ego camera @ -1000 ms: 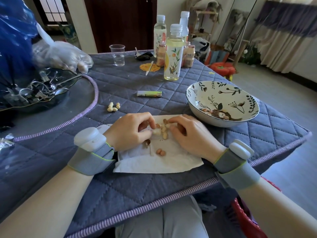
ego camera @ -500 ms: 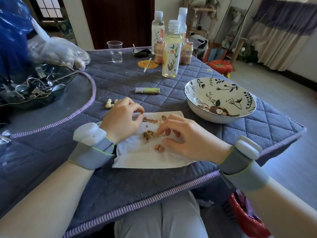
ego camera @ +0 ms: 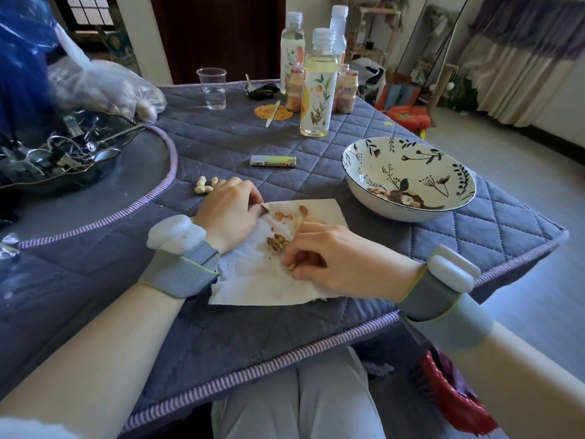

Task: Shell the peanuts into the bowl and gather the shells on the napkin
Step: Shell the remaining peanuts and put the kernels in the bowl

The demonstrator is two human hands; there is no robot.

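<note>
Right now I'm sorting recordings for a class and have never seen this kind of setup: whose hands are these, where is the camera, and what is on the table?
No machine here: a person works with bare hands, each wrist wearing a grey band with a white block on it. The single camera sits on the person's head, looking forward and down.

On the quilted table cover lies a white napkin strewn with shell bits. The left hand rests at the napkin's far left corner, pinching a small pale scrap. The right hand is curled over the napkin; what its fingers hold is hidden. To the right stands a patterned bowl with a few kernels in it. Unshelled peanuts wait beyond the left hand. Farther back are bottles and a clear cup.
</note>
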